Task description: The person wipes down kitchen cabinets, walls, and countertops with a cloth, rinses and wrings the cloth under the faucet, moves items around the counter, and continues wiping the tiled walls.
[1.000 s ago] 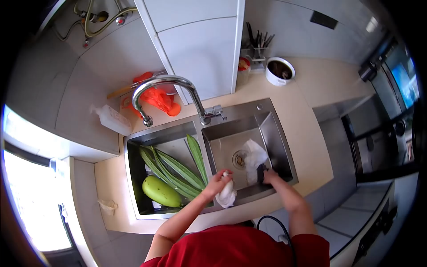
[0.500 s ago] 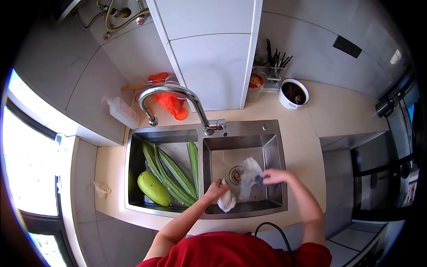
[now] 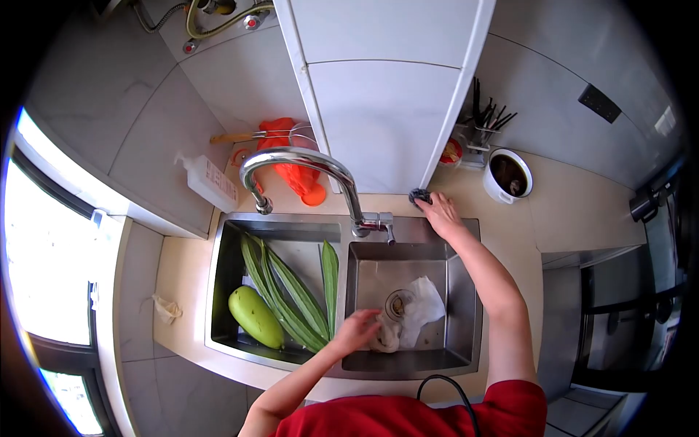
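Note:
My right hand (image 3: pixel 441 215) reaches to the counter strip behind the sink, with its fingers closed on a dark grey scouring ball (image 3: pixel 419 197) beside the tiled pillar. My left hand (image 3: pixel 355 332) hovers over the near left part of the right basin (image 3: pixel 466 331), with fingers apart. Just right of its fingertips lies a crumpled whitish cloth (image 3: pixel 387 337). A thin white sheet, perhaps a plastic bag (image 3: pixel 426 306), is spread on the basin floor, partly by the drain strainer (image 3: pixel 397 306).
The left basin holds long ridged green gourds (image 3: pixel 297 290) and a smooth green gourd (image 3: pixel 255 317). A curved faucet (image 3: pixel 342 175) arches over the sink. Behind it are a white jug (image 3: pixel 211 182) and an orange bag (image 3: pixel 295 175). A white pot (image 3: pixel 507 176) stands at right.
My right hand has carried the scouring ball from the basin up to the back counter. My left hand has let go of the whitish cloth, which now lies in the basin.

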Available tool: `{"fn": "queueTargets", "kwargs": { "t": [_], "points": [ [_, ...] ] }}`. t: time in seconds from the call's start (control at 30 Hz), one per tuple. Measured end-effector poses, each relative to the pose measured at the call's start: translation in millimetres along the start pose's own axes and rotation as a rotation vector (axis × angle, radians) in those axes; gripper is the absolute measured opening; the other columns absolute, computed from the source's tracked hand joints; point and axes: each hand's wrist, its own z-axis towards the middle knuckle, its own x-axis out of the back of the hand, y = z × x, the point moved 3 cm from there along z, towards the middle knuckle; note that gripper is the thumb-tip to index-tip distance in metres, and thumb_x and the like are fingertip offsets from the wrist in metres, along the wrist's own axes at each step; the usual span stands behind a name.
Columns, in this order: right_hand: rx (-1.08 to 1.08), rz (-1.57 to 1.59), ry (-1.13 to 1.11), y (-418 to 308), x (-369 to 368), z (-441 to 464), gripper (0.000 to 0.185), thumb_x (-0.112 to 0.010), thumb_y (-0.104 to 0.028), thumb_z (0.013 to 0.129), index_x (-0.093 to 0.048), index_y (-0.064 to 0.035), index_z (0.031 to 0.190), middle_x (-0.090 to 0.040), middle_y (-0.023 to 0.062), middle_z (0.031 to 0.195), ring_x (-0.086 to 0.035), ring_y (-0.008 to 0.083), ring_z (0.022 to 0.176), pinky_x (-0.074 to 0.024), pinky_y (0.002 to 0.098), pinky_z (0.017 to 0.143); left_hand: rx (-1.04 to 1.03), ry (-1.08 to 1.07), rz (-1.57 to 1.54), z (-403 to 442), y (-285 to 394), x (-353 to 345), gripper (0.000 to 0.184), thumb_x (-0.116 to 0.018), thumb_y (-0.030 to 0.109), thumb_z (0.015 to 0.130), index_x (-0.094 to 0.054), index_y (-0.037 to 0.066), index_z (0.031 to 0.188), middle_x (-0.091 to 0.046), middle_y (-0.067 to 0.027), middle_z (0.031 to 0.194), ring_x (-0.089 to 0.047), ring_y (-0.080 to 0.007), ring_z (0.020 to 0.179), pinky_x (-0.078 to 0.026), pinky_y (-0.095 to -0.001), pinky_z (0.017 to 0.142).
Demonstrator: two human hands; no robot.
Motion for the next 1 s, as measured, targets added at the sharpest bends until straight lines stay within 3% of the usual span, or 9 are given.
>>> {"fn": "queueTargets", "kwargs": {
  "t": [0.07,0.1,0.2,0.33,0.5,0.67,0.73,1.0],
  "points": [
    [-0.026,-0.033,-0.053,5.1,-18.7,14.0,0.039,-0.043,-0.011,0.087,-0.055,-0.0193,0.123,-0.049,0.0125,0.111,-0.046,0.0282,0.107,-0.0388,0.0385,0.092,0.14,0.087,-0.094,-8.9,3.3,38.7,0.028,-0.057,0.011,0.088,-0.056,0.003,0.114,-0.062,-0.0109,0.105,-0.061,-0.017,0.096,-0.05,-0.0301,0.081],
    [-0.024,-0.033,-0.057,3.2,-21.3,22.9,0.039,-0.043,-0.011,0.087,-0.055,-0.0193,0.123,-0.049,0.0125,0.111,-0.046,0.0282,0.107,-0.0388,0.0385,0.092,0.116,0.15,-0.148,-12.3,0.0,52.5,0.025,-0.056,0.01,0.089,-0.057,0.002,0.113,-0.064,-0.0085,0.101,-0.06,-0.0139,0.095,-0.05,-0.0287,0.08],
    [0.067,0.12,-0.078,-25.8,-36.1,43.5,0.031,-0.04,-0.023,0.093,-0.055,-0.016,0.119,-0.05,0.0133,0.107,-0.046,0.0287,0.106,-0.0398,0.0384,0.09,0.23,0.2,-0.199,-18.7,-9.7,78.1,0.022,-0.051,0.012,0.092,-0.058,0.0,0.11,-0.064,-0.006,0.095,-0.06,-0.0108,0.09,-0.05,-0.0258,0.078],
    [0.254,-0.005,-0.11,-68.7,-39.2,70.7,0.038,-0.043,-0.015,0.088,-0.051,-0.0218,0.124,-0.051,0.01,0.106,-0.05,0.029,0.101,-0.0415,0.0378,0.084,0.225,0.237,-0.342,-6.5,3.0,87.4,0.023,-0.048,0.014,0.095,-0.059,-0.001,0.108,-0.064,-0.0051,0.092,-0.059,-0.0092,0.082,-0.049,-0.0234,0.074],
    [0.037,-0.033,-0.325,-38.2,-19.1,57.9,0.041,-0.041,-0.014,0.087,-0.052,-0.0258,0.125,-0.064,0.0119,0.097,-0.061,0.0295,0.091,-0.0446,0.0408,0.076,0.203,0.193,-0.35,10.0,18.7,87.0,0.021,-0.046,0.01,0.095,-0.058,-0.001,0.107,-0.063,-0.0052,0.088,-0.057,-0.0074,0.07,-0.048,-0.0219,0.066],
    [-0.052,-0.007,-0.322,8.1,0.3,31.5,0.045,-0.041,-0.017,0.087,-0.048,-0.0277,0.13,-0.065,0.0137,0.098,-0.061,0.0301,0.094,-0.0425,0.0424,0.083,0.249,0.196,-0.381,-11.8,-0.4,96.7,0.02,-0.046,0.008,0.094,-0.058,-0.001,0.107,-0.063,-0.0051,0.084,-0.055,-0.0066,0.063,-0.047,-0.0209,0.059],
    [-0.002,-0.016,-0.468,-10.5,9.6,45.2,0.047,-0.042,-0.016,0.086,-0.046,-0.0286,0.131,-0.064,0.0131,0.102,-0.06,0.0306,0.095,-0.0429,0.0422,0.084,0.28,0.204,-0.419,-18.2,-4.9,94.2,0.021,-0.046,0.01,0.094,-0.057,-0.001,0.108,-0.063,-0.0054,0.082,-0.054,-0.0061,0.059,-0.046,-0.0207,0.055],
    [0.366,-0.07,-0.507,-114.1,-39.0,125.8,0.06,-0.044,-0.009,0.076,-0.045,-0.0248,0.133,-0.063,0.0139,0.106,-0.059,0.0309,0.099,-0.0444,0.04,0.086,0.381,0.151,-0.414,-27.8,17.5,92.9,0.022,-0.045,0.012,0.095,-0.057,0.0,0.108,-0.063,-0.0039,0.08,-0.054,-0.0071,0.052,-0.044,-0.0201,0.049]
  ]
}}
